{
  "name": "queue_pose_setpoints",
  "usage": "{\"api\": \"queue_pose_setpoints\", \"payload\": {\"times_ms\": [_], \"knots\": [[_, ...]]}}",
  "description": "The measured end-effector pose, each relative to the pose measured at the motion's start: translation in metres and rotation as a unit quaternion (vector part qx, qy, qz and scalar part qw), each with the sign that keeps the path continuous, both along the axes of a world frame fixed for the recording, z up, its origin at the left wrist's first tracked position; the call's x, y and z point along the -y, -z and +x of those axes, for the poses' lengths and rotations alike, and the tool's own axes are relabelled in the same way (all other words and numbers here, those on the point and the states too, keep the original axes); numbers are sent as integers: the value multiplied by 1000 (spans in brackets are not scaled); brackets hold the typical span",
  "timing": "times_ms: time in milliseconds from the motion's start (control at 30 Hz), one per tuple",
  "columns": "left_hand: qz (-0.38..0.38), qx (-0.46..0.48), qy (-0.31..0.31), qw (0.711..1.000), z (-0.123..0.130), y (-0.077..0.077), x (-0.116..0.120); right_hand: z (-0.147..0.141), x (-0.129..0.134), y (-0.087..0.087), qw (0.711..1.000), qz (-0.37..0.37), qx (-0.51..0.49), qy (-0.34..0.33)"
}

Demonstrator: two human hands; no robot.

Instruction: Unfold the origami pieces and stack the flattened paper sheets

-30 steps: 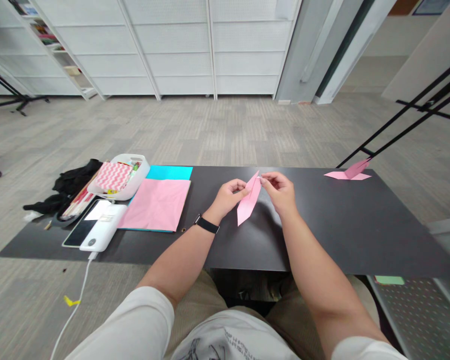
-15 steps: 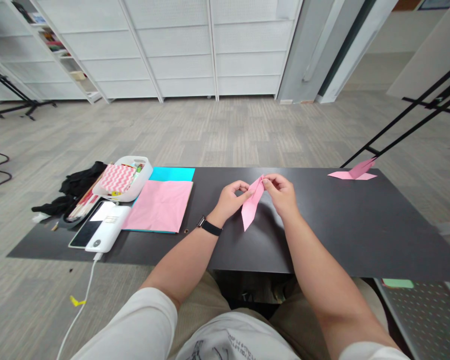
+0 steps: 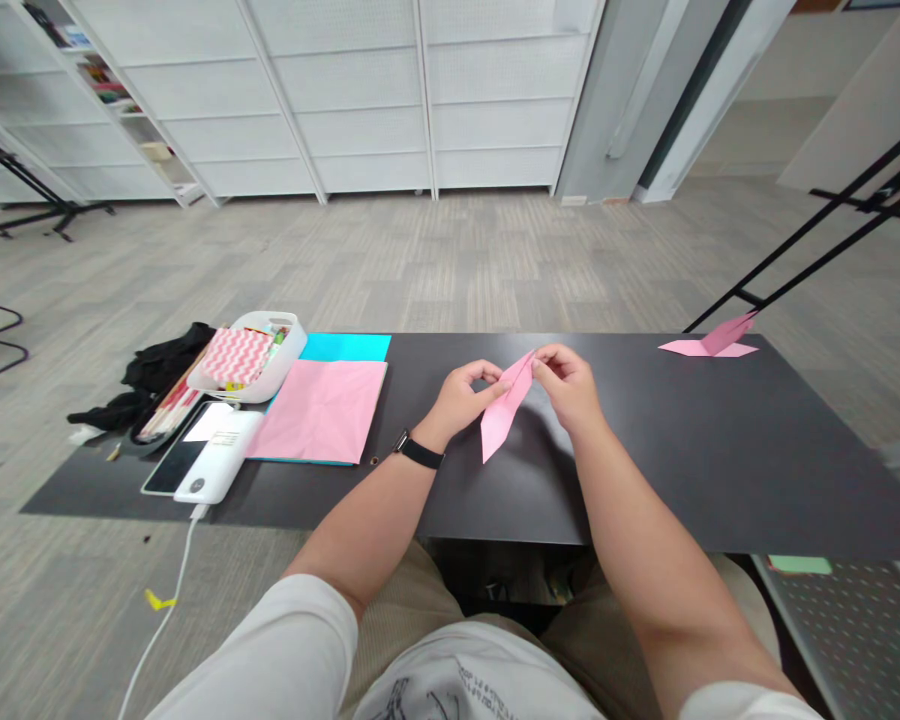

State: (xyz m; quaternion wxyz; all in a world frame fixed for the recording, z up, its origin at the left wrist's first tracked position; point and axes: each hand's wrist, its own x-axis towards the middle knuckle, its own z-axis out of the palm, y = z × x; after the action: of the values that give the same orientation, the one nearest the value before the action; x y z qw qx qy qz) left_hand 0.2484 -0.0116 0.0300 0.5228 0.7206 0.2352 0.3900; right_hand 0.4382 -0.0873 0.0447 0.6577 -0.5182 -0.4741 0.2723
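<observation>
A folded pink paper (image 3: 501,420), long and pointed at its lower end, is held tilted above the dark table (image 3: 645,440). My left hand (image 3: 463,400) pinches its left side near the middle, thumb on top. At the upper right tip, my right hand (image 3: 567,382) grips the paper between thumb and fingers. The fingertips partly cover the upper folds. A black watch is on my left wrist.
Left of my hands lie pink sheets (image 3: 322,410) over blue ones (image 3: 345,347), a white basket (image 3: 292,350), a white power bank (image 3: 217,458), a phone (image 3: 172,465) and black cloth (image 3: 165,362). Another folded pink paper (image 3: 712,345) stands at the back right.
My right hand has shifted slightly right with the paper's upper tip. The paper's face is turned a little more into view, while my left hand stays almost in place.
</observation>
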Motion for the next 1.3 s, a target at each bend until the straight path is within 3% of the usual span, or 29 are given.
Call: {"api": "queue_pose_setpoints", "payload": {"times_ms": [200, 633, 800, 967, 1300], "knots": [[14, 6, -25, 1000, 1, 1, 0, -5, 0, 0, 999, -3, 10, -32], [49, -57, 30, 997, 0, -4, 5, -1, 0, -2, 994, 29, -1, 104], [-65, 52, -6, 997, 2, 2, -2, -5, 0, -1, 999, 2, -42, -5], [-140, 111, -13, 984, 3, 4, -6, -14, -1, 7, 995, -34, 26, -86], [-20, 47, -131, 990, 6, 12, 2, -22, 0, 8, 984, -2, 177, 9]]}}
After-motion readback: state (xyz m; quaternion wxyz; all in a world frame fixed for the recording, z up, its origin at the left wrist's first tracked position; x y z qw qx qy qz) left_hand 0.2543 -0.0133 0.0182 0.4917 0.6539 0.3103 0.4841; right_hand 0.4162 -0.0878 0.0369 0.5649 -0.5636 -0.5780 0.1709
